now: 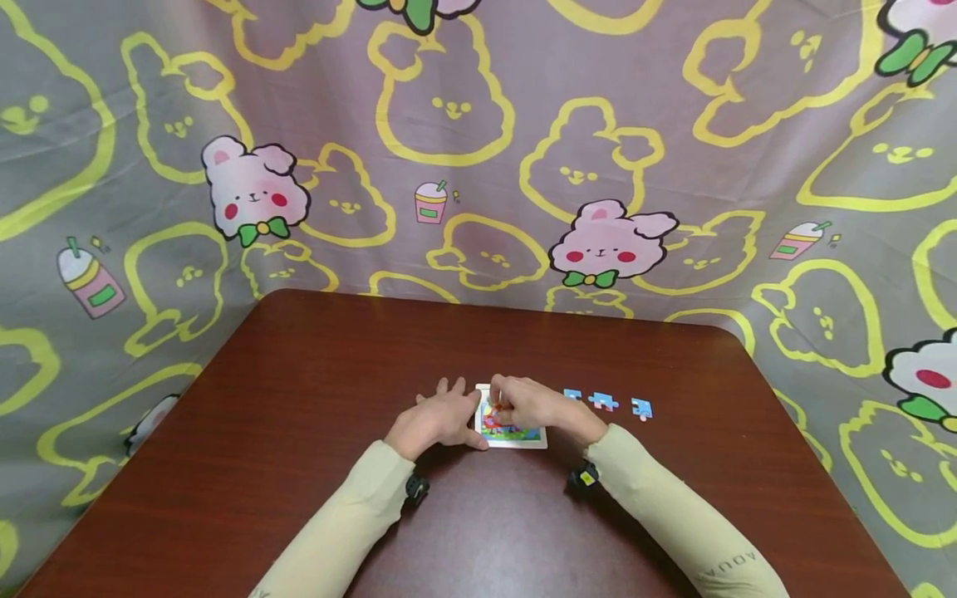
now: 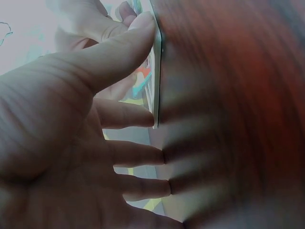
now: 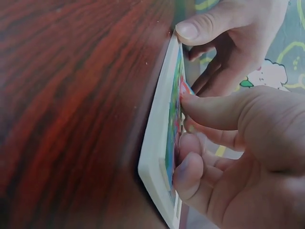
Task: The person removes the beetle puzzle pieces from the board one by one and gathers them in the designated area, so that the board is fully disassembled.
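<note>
A: Item one, the puzzle tray?
B: Puzzle tray [image 1: 516, 445], one, white-bordered; flat on the desk [image 1: 336, 357], between the two hands. Inside, a colourful picture [image 1: 519, 434], green and blue along the near side.

A: Left hand?
B: Left hand [image 1: 436, 419], one; at the tray's left edge. Fingers spread and grasping nothing; thumb on the near left corner, index fingertip against the edge further along, remaining fingertips on the desk.

A: Right hand?
B: Right hand [image 1: 537, 404], one; reaching over the tray from the right. Grasping: thumb and fingers pinch a red puzzle piece [image 3: 185, 87] with a blue edge, tilted up from the picture. Its full outline is hidden by the fingers.

A: Loose stock?
B: Blue puzzle pieces, three, on the desk right of the tray: left piece [image 1: 572, 394], partly behind the right wrist; middle piece [image 1: 603, 402], just beside it; right piece [image 1: 641, 408], set further apart.

A: Surroundings?
B: Pale sleeves [image 1: 340, 515], two; a small dark device [image 1: 416, 487] at the left wrist, another [image 1: 583, 477] at the right. Far side: grey cloth [image 1: 493, 108] printed with yellow outlines and white rabbits.
</note>
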Demonstrator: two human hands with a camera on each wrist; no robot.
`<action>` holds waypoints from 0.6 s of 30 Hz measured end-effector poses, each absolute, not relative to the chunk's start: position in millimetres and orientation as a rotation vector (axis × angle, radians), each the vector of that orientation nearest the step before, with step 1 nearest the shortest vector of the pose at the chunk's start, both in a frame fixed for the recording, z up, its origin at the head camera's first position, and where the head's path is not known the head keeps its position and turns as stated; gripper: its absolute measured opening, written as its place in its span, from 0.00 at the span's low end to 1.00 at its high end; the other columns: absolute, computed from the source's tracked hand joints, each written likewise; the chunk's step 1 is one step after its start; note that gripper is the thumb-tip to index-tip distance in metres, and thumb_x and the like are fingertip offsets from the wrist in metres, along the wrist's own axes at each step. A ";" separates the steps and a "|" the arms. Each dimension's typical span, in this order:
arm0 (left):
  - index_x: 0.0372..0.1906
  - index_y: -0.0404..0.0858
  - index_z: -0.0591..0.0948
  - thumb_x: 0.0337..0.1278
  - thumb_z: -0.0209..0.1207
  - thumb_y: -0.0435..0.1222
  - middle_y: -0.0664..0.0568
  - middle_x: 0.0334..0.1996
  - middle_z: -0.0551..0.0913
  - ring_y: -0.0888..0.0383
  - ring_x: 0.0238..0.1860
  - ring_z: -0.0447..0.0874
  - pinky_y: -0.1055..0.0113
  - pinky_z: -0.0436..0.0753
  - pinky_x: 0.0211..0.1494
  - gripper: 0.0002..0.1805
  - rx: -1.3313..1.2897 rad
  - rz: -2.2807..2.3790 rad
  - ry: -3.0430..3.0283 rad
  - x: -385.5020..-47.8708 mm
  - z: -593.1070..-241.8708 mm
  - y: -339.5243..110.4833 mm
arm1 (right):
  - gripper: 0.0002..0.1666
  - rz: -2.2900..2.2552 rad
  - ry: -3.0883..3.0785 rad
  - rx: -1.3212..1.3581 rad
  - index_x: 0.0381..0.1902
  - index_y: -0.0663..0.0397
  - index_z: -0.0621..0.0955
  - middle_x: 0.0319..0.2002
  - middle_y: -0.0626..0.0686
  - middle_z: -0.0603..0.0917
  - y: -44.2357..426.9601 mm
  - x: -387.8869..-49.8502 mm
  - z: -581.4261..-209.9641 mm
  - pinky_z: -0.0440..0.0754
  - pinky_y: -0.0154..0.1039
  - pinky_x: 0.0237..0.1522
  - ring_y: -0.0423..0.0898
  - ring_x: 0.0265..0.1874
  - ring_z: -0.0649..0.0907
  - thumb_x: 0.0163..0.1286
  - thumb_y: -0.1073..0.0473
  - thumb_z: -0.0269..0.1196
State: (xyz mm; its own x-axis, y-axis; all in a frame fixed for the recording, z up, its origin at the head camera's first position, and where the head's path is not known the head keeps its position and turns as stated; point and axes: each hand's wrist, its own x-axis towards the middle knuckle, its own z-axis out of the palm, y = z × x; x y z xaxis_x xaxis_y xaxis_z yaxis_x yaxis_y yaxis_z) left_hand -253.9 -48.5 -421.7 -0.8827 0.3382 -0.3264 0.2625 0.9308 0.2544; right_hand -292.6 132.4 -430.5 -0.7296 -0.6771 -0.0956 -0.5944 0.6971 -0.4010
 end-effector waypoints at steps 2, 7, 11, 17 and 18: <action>0.74 0.42 0.63 0.50 0.67 0.59 0.35 0.76 0.55 0.32 0.76 0.48 0.26 0.60 0.65 0.50 0.443 0.291 2.721 -253.9 -422.1 -48.9 | 0.13 -0.533 2.670 -1.020 0.40 0.53 0.73 0.28 0.47 0.78 132.4 -292.1 -430.7 0.74 0.36 0.33 0.41 0.27 0.76 0.64 0.61 0.68; 0.74 0.41 0.63 0.49 0.68 0.58 0.35 0.76 0.55 0.31 0.76 0.49 0.26 0.60 0.64 0.49 0.450 0.298 2.728 -253.6 -422.7 -48.6 | 0.15 -0.591 2.660 -1.029 0.37 0.52 0.71 0.24 0.46 0.77 133.2 -290.7 -433.1 0.72 0.34 0.29 0.40 0.24 0.74 0.64 0.62 0.68; 0.74 0.41 0.63 0.50 0.68 0.58 0.35 0.76 0.55 0.31 0.76 0.49 0.26 0.60 0.64 0.50 0.452 0.296 2.729 -253.6 -423.6 -48.3 | 0.10 -0.561 2.662 -1.048 0.35 0.52 0.74 0.22 0.44 0.75 133.2 -290.8 -434.3 0.69 0.31 0.26 0.38 0.22 0.72 0.64 0.62 0.68; 0.74 0.41 0.63 0.50 0.68 0.58 0.35 0.76 0.56 0.31 0.76 0.49 0.25 0.60 0.64 0.50 0.462 0.309 2.735 -253.7 -425.1 -49.4 | 0.13 -0.496 2.628 -1.105 0.22 0.51 0.76 0.16 0.40 0.67 132.3 -293.5 -433.8 0.62 0.29 0.22 0.36 0.17 0.66 0.65 0.62 0.66; 0.74 0.41 0.63 0.50 0.68 0.58 0.35 0.76 0.56 0.31 0.76 0.49 0.25 0.60 0.64 0.50 0.464 0.311 2.736 -253.8 -425.3 -49.5 | 0.13 -0.492 2.617 -1.111 0.21 0.51 0.76 0.16 0.40 0.67 132.3 -293.6 -433.1 0.61 0.30 0.22 0.36 0.17 0.66 0.65 0.63 0.65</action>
